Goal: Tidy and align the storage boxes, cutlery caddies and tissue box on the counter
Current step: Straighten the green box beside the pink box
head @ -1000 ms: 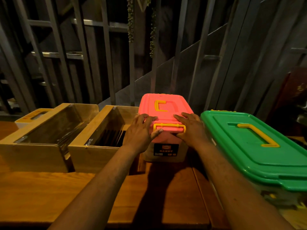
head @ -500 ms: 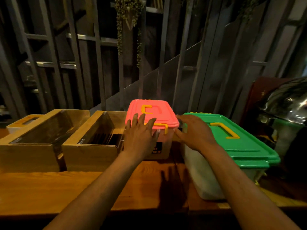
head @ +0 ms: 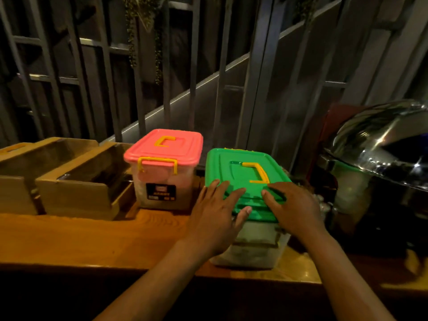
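Both arms are extended forward from the lower edge of the frame. The left hand [head: 216, 218] is laid flat on the near left corner of the green lid [head: 240, 172], fingers spread, thumb hooked over the lid's front rim. The right hand [head: 294, 205] is laid palm-down on the near right part of the same lid, fingers pointed left toward the other hand. Neither grip is closed on anything; both palms are only pressed on the lid, fingers loose.

The green-lidded box [head: 252, 244] is seen at centre right, near the worktop's front edge, its yellow handle [head: 258, 173] folded flat. The pink-lidded box [head: 164, 172] is set just left of it and further back, with a narrow gap between them. Two wooden cutlery caddies [head: 76, 193] are lined up at left, the outer one cut off by the frame edge. Caddy contents are too dark to make out. A pale box with a yellow top [head: 10, 149] is partly hidden behind the caddies at far left; whether it is the tissue box cannot be told. The label on the pink-lidded box is blurred.

The wooden worktop [head: 92, 239] is lit warm orange. A shiny domed metal cover [head: 379, 144] is seen at right. Dark slatted panels [head: 81, 77] and hanging greenery [head: 143, 31] fill the upper frame.
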